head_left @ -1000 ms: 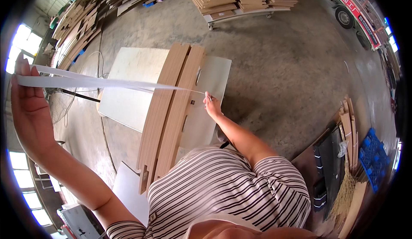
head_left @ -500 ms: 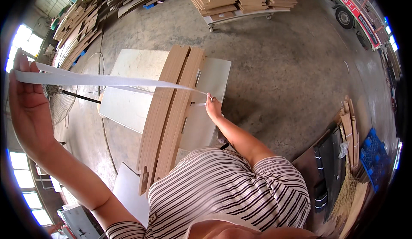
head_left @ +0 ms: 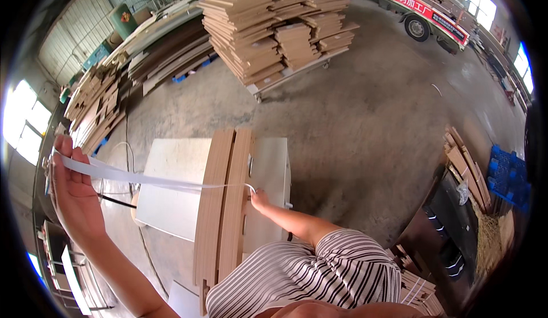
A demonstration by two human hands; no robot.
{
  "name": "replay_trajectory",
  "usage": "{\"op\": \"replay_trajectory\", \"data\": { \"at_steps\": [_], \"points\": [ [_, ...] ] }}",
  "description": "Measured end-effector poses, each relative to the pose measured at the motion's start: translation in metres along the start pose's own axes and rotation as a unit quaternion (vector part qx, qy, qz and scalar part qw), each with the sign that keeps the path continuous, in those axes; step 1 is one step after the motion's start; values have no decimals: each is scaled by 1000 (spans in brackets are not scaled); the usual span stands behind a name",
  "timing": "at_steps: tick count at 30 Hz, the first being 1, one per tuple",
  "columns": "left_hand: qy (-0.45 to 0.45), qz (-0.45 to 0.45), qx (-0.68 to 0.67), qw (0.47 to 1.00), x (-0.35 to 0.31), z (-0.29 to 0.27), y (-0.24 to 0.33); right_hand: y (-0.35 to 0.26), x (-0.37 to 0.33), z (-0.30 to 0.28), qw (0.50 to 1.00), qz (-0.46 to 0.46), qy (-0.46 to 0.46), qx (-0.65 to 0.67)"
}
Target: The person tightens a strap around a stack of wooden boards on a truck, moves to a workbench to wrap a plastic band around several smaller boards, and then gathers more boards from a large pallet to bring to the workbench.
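Observation:
A white strap (head_left: 131, 177) stretches nearly level between my two hands, above the boards. It loops round the raised fingers of my left hand (head_left: 77, 198), which is held out at the far left with the palm turned inward and the fingers fairly straight. On the other side of the boards, my right hand (head_left: 260, 199) is closed, pinching the strap's other end. Two long stacks of wood-coloured boards, a left stack (head_left: 212, 204) and a right stack (head_left: 235, 209), lie side by side across a white-topped stand (head_left: 174, 189). Dark slots show along the right stack's edge.
A wheeled cart (head_left: 274, 82) piled with panels (head_left: 245, 33) stands ahead. More boards (head_left: 94, 107) lean at the far left. At right are a blue pallet (head_left: 508, 175), a straw broom (head_left: 489, 241) and wood strips (head_left: 468, 172). A truck (head_left: 416, 28) is parked at the back.
My view has tilted up, so the boards and stand appear lower and more of the panel cart shows. Both hands keep hold of the strap; the left one appears nearer the boards.

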State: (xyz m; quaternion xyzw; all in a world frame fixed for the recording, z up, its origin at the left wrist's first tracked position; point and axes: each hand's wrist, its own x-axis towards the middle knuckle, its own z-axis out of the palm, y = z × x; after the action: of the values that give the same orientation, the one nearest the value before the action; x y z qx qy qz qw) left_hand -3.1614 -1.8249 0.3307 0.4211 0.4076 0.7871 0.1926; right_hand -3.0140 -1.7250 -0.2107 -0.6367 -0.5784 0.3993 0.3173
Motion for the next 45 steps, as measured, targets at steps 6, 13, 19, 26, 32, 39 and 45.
{"op": "replay_trajectory", "data": {
  "at_steps": [6, 13, 19, 26, 32, 39, 45],
  "points": [
    [-65, -49, -48, 996, -6, -1, -12, 5, 8, 12, 1000, -12, -20, 9],
    [-17, -119, -58, 991, -15, -16, -20, 16, -2, -8, 991, -111, -73, 9],
    [-19, -245, -154, 957, -26, -35, -85, 26, -6, -44, 969, -230, -86, -27],
    [40, -375, -175, 910, -56, -51, -147, 31, -19, -85, 975, -197, -91, -53],
    [109, -492, -143, 852, -93, -65, -233, 93, -13, -108, 983, -138, -90, -83],
    [-15, -545, 132, 828, -155, -149, -340, 123, -18, -127, 986, -124, -78, -82],
    [-369, -268, 677, 578, -237, -193, -323, 149, -18, -148, 980, -97, -112, -131]
  ]
}}
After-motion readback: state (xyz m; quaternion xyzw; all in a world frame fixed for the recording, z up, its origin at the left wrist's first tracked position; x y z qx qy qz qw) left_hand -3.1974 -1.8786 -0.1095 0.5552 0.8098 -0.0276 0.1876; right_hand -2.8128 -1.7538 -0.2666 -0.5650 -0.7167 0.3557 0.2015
